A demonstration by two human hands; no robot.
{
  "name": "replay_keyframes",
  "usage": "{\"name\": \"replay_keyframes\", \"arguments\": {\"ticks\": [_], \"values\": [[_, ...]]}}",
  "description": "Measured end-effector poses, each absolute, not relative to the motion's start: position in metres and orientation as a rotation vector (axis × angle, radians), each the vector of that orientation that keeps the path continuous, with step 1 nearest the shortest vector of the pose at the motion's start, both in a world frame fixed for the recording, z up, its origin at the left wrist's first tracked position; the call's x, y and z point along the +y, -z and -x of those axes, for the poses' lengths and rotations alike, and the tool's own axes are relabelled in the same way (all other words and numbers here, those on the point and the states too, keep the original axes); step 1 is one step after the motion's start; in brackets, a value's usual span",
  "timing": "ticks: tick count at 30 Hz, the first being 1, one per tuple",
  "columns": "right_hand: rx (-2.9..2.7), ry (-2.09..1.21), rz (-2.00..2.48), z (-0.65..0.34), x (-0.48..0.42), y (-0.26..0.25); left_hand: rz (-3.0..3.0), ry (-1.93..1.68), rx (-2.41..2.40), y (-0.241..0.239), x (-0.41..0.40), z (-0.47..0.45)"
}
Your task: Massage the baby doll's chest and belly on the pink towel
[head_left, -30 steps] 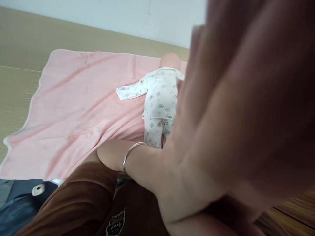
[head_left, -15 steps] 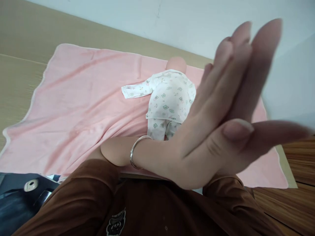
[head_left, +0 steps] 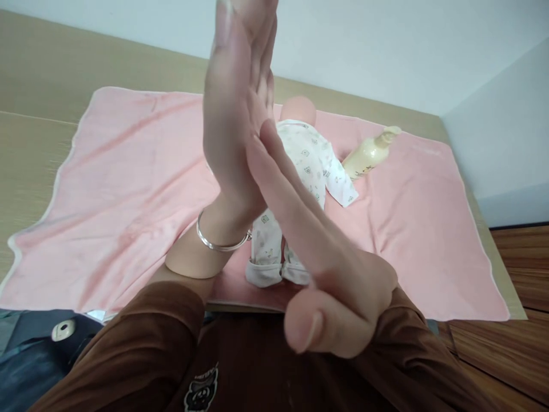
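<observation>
Our empty left hand (head_left: 234, 126) and right hand (head_left: 345, 269) touch, fingers (head_left: 291, 203) extended; beyond, the round-headed doll (head_left: 299, 111) in white printed clothes (head_left: 306, 160) lies on the pink fabric blanket (head_left: 416, 234), which careless leaning might wrinkle.

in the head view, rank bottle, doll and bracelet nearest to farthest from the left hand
1. Bracelet: on the wrist of the left hand
2. Doll: on the pink blanket, partly hidden behind the hands
3. Bottle: farther right, beyond the doll
</observation>
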State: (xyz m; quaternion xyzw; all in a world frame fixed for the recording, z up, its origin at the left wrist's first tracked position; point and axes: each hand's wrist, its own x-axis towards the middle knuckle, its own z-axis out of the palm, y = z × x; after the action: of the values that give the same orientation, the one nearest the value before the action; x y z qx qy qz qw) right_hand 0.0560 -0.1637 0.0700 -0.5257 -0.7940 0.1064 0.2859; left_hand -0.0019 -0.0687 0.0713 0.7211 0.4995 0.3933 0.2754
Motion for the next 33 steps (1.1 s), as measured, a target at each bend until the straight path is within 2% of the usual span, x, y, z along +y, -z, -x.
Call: {"name": "replay_keyframes", "arguments": {"ticks": [4,7,14,20,33], "values": [[-2.132,-0.284,1.423,-0.087,-0.129,-0.069,-1.627,-1.341,1.289,-0.086,-0.063,0.008],[-2.094,-0.244,1.448,-0.116,-0.093,-0.066,-1.366,-1.389,1.221,-0.070,-0.035,0.009],[-1.933,-0.225,1.624,-0.127,-0.039,-0.024,-1.649,-1.178,1.538,0.009,0.022,0.001],[-1.874,-0.150,1.700,-0.130,-0.020,0.009,-1.814,-1.082,1.583,0.020,0.015,-0.009],[-1.911,-0.143,1.783,-0.133,-0.017,0.019,-1.734,-1.238,1.472,0.049,0.025,-0.012]]}}
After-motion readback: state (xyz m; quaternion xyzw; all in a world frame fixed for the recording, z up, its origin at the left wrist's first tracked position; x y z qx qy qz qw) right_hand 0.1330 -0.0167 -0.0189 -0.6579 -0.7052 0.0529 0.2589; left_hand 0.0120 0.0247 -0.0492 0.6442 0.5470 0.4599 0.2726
